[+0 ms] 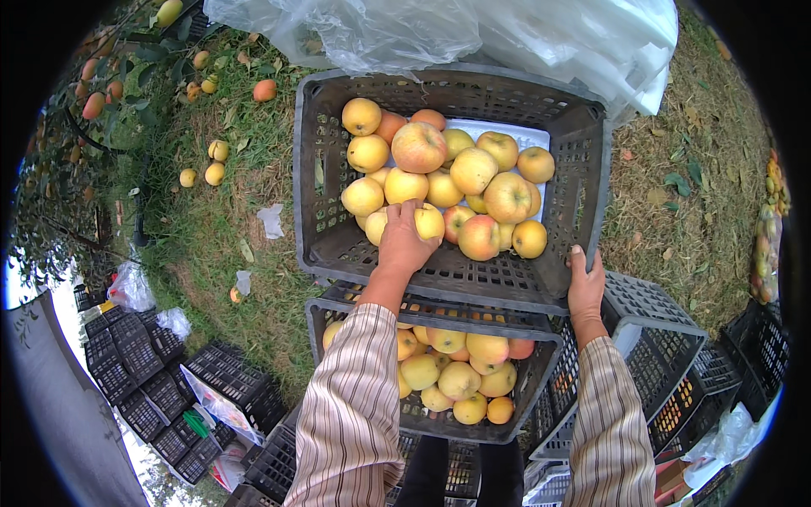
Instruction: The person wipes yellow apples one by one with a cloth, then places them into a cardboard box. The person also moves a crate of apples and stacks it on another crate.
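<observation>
A black plastic crate [443,279] holds yellow and red-blushed apples [475,171], with a white foam tray [529,132] partly showing beneath them. My left hand [405,244] reaches over the near side, fingers and thumb around a yellow apple [430,222]. Part of that apple is hidden by the hand. At the crate's near right corner, my right hand [586,282] grips the rim, thumb on top. Closer to me, a second black crate [538,386] contains more apples [459,380], partly covered by my left sleeve.
Clear plastic sheeting [393,32] drapes over the far rim. Stacked crates stand at right [659,329] and lower left [234,380]. Fallen apples [215,173] lie on the grass at left, below fruit-laden branches [95,95]. Bagged fruit [765,253] sits at far right.
</observation>
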`<state>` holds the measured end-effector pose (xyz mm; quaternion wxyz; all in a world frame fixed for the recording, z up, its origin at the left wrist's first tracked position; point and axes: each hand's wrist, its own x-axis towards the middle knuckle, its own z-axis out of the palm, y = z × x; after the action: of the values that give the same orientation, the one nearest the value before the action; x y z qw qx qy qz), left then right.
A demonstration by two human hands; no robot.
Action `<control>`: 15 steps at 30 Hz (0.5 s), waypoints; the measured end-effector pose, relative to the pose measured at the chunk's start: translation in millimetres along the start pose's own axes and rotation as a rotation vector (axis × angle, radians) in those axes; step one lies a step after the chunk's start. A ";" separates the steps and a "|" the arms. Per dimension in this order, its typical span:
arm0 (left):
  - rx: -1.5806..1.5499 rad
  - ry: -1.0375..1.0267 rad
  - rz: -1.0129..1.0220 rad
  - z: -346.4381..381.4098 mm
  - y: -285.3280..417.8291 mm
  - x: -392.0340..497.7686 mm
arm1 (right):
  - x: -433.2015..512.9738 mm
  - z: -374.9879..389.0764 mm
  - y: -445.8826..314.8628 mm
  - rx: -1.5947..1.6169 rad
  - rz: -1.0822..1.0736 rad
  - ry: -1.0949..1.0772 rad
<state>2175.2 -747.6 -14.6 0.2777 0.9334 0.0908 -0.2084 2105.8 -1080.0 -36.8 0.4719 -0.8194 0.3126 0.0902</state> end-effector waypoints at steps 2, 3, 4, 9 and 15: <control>-0.012 -0.020 0.027 6.4 -3.0 1.4 | -2.3 1.4 -6.7 0.003 0.001 -0.005; -0.019 -0.032 0.044 9.1 -2.9 3.0 | -2.7 0.3 -8.7 0.007 -0.002 -0.007; -0.016 -0.038 0.078 10.7 -3.9 4.0 | -3.1 -0.6 -11.1 0.010 -0.007 -0.011; 0.027 -0.120 0.137 13.1 -7.0 8.3 | -4.3 -0.3 -14.4 0.011 -0.054 0.024; 0.020 -0.126 0.115 10.8 -6.4 8.4 | -4.3 1.2 -16.1 0.017 -0.054 0.010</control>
<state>2177.2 -747.9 -29.5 0.2851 0.9249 0.0174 -0.2511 2112.2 -1071.3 -24.0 0.4794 -0.8240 0.2936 0.0707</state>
